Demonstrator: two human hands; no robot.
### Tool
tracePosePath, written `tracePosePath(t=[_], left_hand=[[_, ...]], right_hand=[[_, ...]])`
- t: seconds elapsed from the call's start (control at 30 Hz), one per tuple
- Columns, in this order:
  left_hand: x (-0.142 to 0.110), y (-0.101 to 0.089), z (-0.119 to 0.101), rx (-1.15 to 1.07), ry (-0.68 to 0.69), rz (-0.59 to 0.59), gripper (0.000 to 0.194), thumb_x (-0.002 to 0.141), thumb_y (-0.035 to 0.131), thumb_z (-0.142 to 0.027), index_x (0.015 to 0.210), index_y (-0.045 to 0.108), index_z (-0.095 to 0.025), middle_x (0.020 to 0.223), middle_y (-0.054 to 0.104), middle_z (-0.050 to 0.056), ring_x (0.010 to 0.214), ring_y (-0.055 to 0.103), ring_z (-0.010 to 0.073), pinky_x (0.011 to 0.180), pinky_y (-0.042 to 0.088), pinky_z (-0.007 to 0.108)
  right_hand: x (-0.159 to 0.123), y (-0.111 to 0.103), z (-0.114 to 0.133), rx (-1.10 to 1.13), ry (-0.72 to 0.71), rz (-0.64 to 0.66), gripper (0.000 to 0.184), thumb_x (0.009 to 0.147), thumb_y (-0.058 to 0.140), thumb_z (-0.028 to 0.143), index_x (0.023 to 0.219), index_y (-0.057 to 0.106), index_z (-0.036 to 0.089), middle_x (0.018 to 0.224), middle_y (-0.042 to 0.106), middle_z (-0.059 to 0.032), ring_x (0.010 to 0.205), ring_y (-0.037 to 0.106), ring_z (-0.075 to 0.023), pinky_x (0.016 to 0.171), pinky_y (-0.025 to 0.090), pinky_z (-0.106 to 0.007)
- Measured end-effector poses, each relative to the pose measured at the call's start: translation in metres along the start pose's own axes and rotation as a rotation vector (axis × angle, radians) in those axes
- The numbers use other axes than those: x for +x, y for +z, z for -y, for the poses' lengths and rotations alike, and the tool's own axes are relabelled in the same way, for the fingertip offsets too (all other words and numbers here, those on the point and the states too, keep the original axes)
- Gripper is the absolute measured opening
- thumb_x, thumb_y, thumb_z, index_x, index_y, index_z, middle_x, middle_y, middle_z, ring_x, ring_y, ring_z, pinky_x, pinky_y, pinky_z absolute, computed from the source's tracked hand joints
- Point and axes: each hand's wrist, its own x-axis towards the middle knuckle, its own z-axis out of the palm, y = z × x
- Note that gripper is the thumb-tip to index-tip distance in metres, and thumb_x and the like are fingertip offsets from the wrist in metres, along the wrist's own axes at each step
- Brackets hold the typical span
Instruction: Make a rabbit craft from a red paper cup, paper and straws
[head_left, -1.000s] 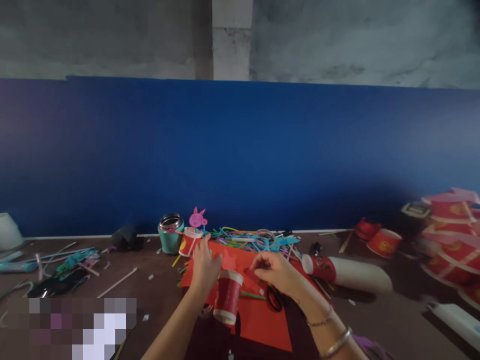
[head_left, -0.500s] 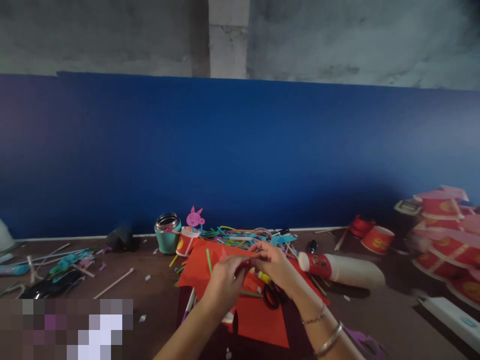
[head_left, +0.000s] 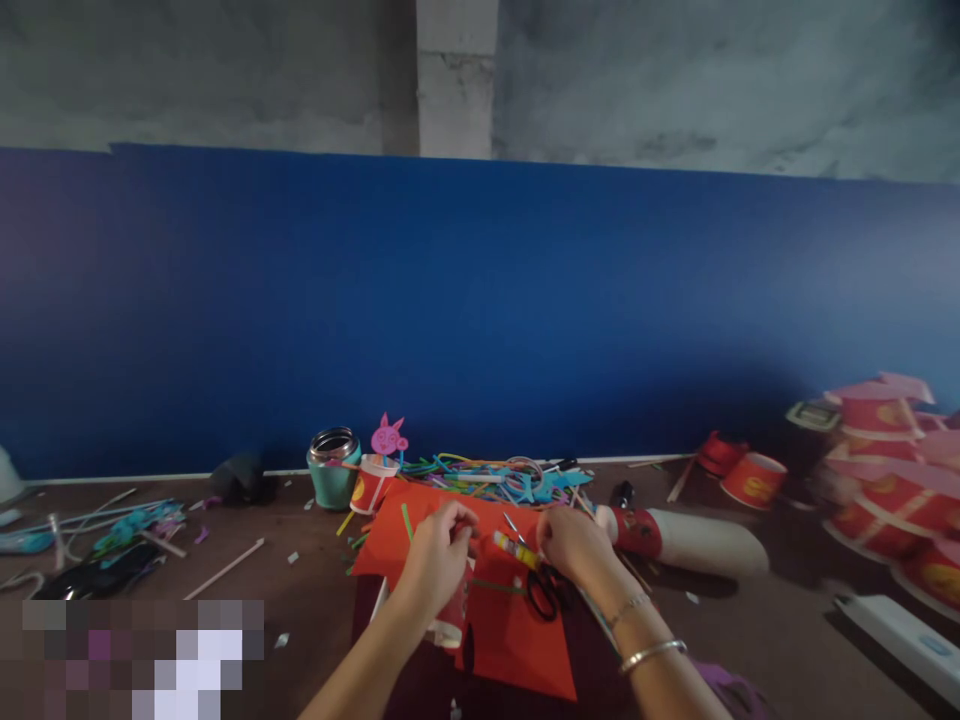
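Blue panel (head_left: 465,310) fills the bkgd behind a dark brown tbl (head_left: 810,655), w/ a red-&-pink cup pile (head_left: 892,505) far R, a white cylinder (head_left: 712,545) w/ red band nearer ctr, & red paper (head_left: 525,650) below the person's hands. L hand (head_left: 437,555), fingers curled, is over a red cup (head_left: 452,612) that's mostly hidden by it; can't tell if it grips anything. R hand (head_left: 576,545), also curled, contents can't be seen, is just beside black-handled scissors (head_left: 532,594) & a small yellow tube (head_left: 516,549), both over the paper.
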Motion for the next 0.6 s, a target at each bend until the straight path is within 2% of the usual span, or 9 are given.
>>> tracePosePath(t=[0.13, 0.27, 0.47, 0.6], left_hand=[[-0.002, -0.001, -0.002, 0.091, 0.040, 0.004, 0.020, 0.079, 0.039, -0.010, 0.085, 0.056, -0.019, 0.074, 0.068, 0.004, 0.057, 0.064, 0.0142, 0.053, 0.046, 0.023], [-0.006, 0.004, -0.002, 0.124, 0.084, -0.027, 0.025, 0.081, 0.037, -0.011, 0.093, 0.058, -0.018, 0.073, 0.067, 0.004, 0.060, 0.064, 0.0149, 0.055, 0.047, 0.023], [-0.015, 0.018, -0.006, -0.048, 0.203, 0.053, 0.023, 0.086, 0.037, -0.018, 0.096, 0.058, -0.020, 0.085, 0.069, 0.004, 0.073, 0.067, 0.0147, 0.065, 0.049, 0.023], [-0.017, 0.022, -0.006, -0.068, 0.191, 0.071, 0.025, 0.084, 0.035, -0.014, 0.092, 0.058, -0.019, 0.083, 0.067, 0.003, 0.066, 0.065, 0.0137, 0.065, 0.049, 0.024]], right_hand=[[0.002, 0.007, 0.003, -0.030, -0.021, 0.002, 0.023, 0.080, 0.047, 0.019, 0.084, 0.070, 0.017, 0.094, 0.072, -0.0133, 0.091, 0.066, -0.0250, 0.072, 0.044, -0.029], [0.006, 0.015, -0.006, -0.097, 0.017, -0.014, 0.029, 0.078, 0.047, 0.011, 0.102, 0.064, 0.009, 0.100, 0.069, -0.0193, 0.097, 0.064, -0.0277, 0.077, 0.044, -0.032], [0.010, 0.024, -0.012, -0.135, 0.032, -0.012, 0.029, 0.077, 0.046, 0.007, 0.098, 0.065, 0.009, 0.101, 0.069, -0.0201, 0.096, 0.065, -0.0283, 0.077, 0.044, -0.034], [0.012, 0.022, -0.015, -0.127, 0.021, -0.029, 0.030, 0.081, 0.043, 0.012, 0.102, 0.064, 0.010, 0.103, 0.069, -0.0181, 0.099, 0.063, -0.0270, 0.079, 0.044, -0.034]])
